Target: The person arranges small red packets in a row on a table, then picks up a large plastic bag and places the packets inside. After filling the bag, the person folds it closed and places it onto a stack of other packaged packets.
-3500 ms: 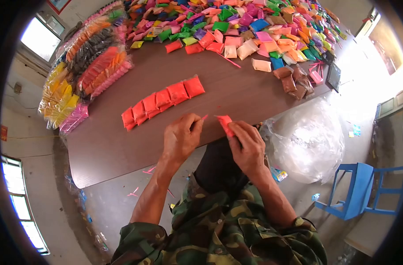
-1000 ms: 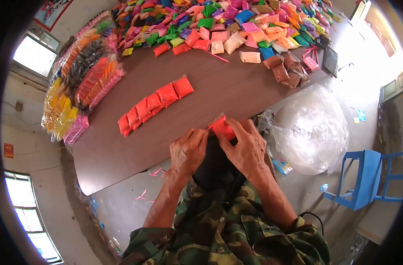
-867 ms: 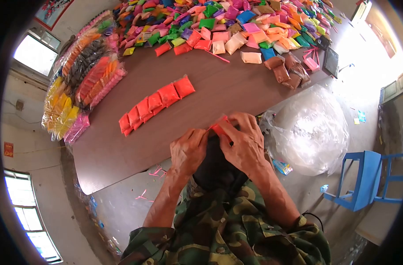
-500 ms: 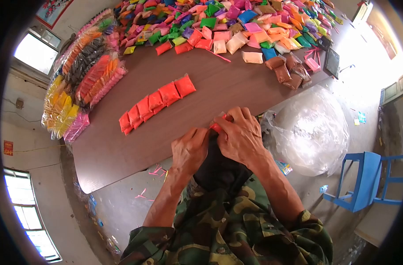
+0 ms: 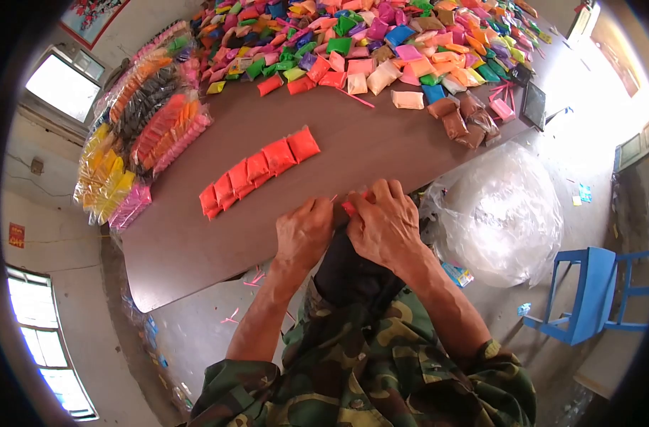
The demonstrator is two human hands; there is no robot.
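My right hand [image 5: 385, 222] is closed around a small red packet [image 5: 350, 208], most of it hidden by the fingers. My left hand [image 5: 304, 231] is closed in a pinch just left of it, with the tip of a thin reddish strip [image 5: 334, 198] showing at its fingertips. Both hands are at the table's near edge, above my lap. Beyond them on the brown table [image 5: 189, 245], a slanting row of several red packets [image 5: 259, 169] lies side by side, overlapping a little.
A large heap of multicoloured packets [image 5: 338, 46] covers the table's far side. Bagged rows of packets [image 5: 160, 132] line the left, and brown packets [image 5: 470, 121] lie right. A clear plastic bag [image 5: 499, 213] bulges beside the table, near a blue stool [image 5: 588, 295]. Pink strips [image 5: 230, 315] litter the floor.
My hands have drawn slightly apart, and a strip end now shows at the left fingertips. The red packet stays in my right hand. The view has shifted a little.
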